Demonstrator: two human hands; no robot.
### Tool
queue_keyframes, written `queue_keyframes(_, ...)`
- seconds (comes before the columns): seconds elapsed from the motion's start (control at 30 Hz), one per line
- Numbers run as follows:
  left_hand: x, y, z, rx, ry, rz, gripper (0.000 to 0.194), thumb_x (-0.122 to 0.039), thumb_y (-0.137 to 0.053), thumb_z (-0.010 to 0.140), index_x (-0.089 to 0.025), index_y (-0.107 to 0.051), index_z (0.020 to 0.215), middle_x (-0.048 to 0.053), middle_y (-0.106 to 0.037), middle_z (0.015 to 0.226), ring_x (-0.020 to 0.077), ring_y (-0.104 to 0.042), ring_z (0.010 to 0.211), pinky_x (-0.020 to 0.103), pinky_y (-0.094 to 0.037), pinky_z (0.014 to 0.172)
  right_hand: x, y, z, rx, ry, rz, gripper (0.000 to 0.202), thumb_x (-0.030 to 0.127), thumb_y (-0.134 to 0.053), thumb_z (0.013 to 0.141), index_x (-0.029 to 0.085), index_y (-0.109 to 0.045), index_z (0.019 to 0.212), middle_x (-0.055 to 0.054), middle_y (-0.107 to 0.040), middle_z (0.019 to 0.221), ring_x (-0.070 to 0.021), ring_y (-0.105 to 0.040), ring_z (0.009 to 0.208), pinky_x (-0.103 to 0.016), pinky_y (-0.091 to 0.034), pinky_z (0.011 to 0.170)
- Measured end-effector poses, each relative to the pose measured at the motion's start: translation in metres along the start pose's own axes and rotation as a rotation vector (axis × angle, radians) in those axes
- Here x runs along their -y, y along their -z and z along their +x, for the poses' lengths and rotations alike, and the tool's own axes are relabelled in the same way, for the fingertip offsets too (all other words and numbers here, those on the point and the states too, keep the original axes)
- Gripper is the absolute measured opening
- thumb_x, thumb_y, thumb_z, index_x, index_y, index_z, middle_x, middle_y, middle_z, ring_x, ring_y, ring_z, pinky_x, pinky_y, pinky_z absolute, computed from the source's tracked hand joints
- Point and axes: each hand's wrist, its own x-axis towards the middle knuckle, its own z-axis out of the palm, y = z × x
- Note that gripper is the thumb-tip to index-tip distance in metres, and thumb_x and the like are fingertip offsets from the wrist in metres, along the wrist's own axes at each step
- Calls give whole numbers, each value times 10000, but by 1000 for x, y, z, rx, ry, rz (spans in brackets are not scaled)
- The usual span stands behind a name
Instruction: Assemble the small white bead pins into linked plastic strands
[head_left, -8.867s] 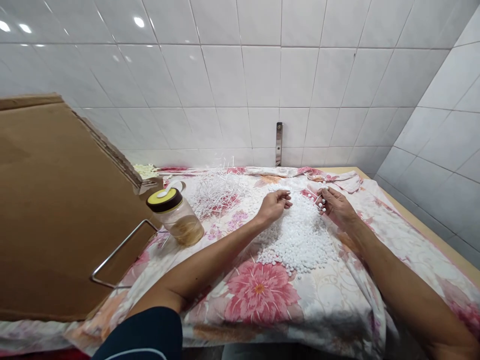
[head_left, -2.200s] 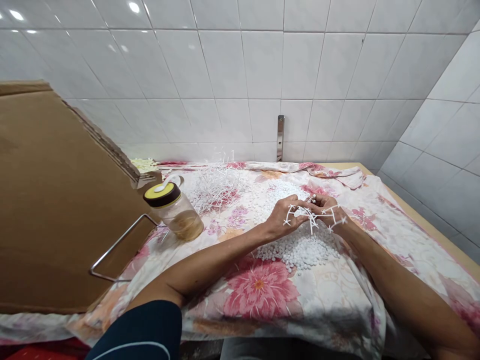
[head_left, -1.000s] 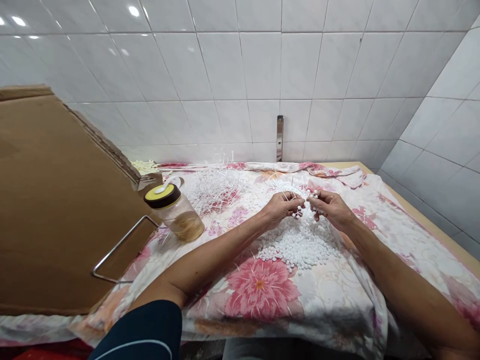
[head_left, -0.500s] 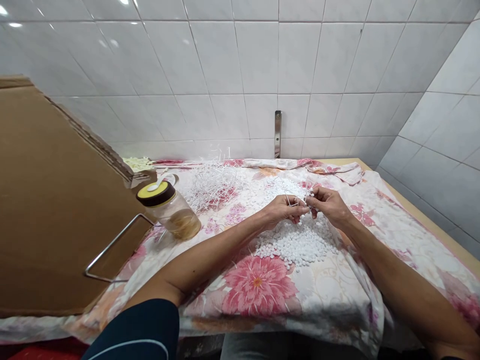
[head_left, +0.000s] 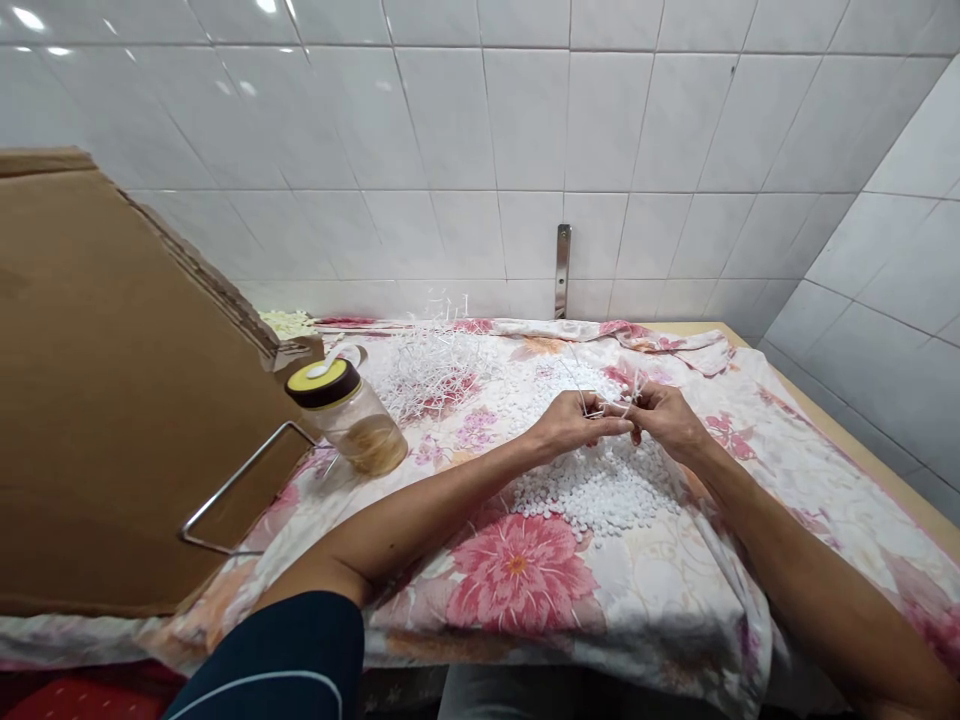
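A pile of small white plastic pieces [head_left: 600, 495], like beads, is spread on the floral cloth under and around both hands. My left hand [head_left: 574, 422] is closed in a pinch on thin white plastic sticks, which show between and above its fingers. Against its fingertips, my right hand [head_left: 670, 420] pinches a thin white branched stick [head_left: 637, 382] that stands up from the fingers. The exact contact between fingertips and sticks is too small to make out. Further back to the left lies a tangled heap of similar thin white sticks [head_left: 435, 370].
A clear jar [head_left: 371, 445] with a yellow and dark lid and brownish contents stands left. Beside it are a bent metal rod frame [head_left: 240, 480] and a large cardboard box [head_left: 112, 400]. A floral cloth [head_left: 675, 590] covers the table; a tiled wall [head_left: 450, 120] rises behind.
The view has shifted slightly. My fingertips have changed position against each other, and white sticks now stand up more visibly above my right fingers.
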Motion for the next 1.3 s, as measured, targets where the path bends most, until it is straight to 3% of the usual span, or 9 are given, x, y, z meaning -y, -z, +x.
queue_keyframes(0.13,4,-1,-1,-47,-12,110,438,-515,-873,661,-146,-674,787,-13,-613,708,111,-517,632,245,-379,590,-1,-1,-1,-16,-46,13,516,555,-978,567,173,-664,716,-10,-658,614,-125,-541,431,-270,-481,362)
queue_keyframes(0.37,6,1,-2,-134,-123,264,276,-426,-713,818,-150,-719,826,-8,-597,691,118,-492,643,252,-357,603,5,-2,-2,-17,-27,47,512,573,-969,571,176,-668,689,17,-589,573,-110,-513,424,-260,-479,350)
queue_keyframes(0.47,8,2,1,-121,-131,152,279,-421,-723,813,-145,-690,790,-18,-564,671,100,-475,615,243,-359,588,8,-3,-3,-26,-54,115,506,569,-957,604,188,-640,706,19,-604,616,-95,-500,446,-252,-497,367)
queue_keyframes(0.67,14,2,11,-140,-1,-202,349,-457,-782,762,-144,-631,796,-26,-551,657,86,-492,537,249,-421,524,7,-2,-2,-47,-45,143,455,566,-900,715,184,-653,724,7,-616,662,-88,-496,491,-244,-508,412)
queue_keyframes(0.83,14,3,13,-208,7,-190,455,-555,-824,714,-151,-625,779,-40,-534,652,57,-421,498,228,-342,462,-1,2,2,-61,-5,86,452,588,-867,750,178,-682,698,5,-587,615,-90,-463,485,-260,-528,430)
queue_keyframes(1.03,7,2,8,-104,100,-212,370,-435,-830,721,-159,-631,868,-7,-641,753,32,-345,481,222,-225,456,-4,3,2,-37,22,62,445,602,-840,773,185,-690,741,1,-610,691,-99,-510,520,-253,-532,434)
queue_keyframes(1.17,6,0,8,-90,150,-255,324,-397,-814,726,-157,-655,874,-34,-534,686,37,-325,492,226,-195,478,-7,4,1,-1,57,39,407,570,-845,786,186,-707,799,21,-579,638,-108,-524,509,-267,-541,448)
queue_keyframes(1.3,8,1,9,-88,179,-262,455,-514,-871,672,-157,-675,872,-38,-494,694,44,-314,522,230,-204,507,-8,3,2,-19,76,37,399,538,-872,768,188,-690,821,29,-587,615,-109,-526,501,-258,-532,438)
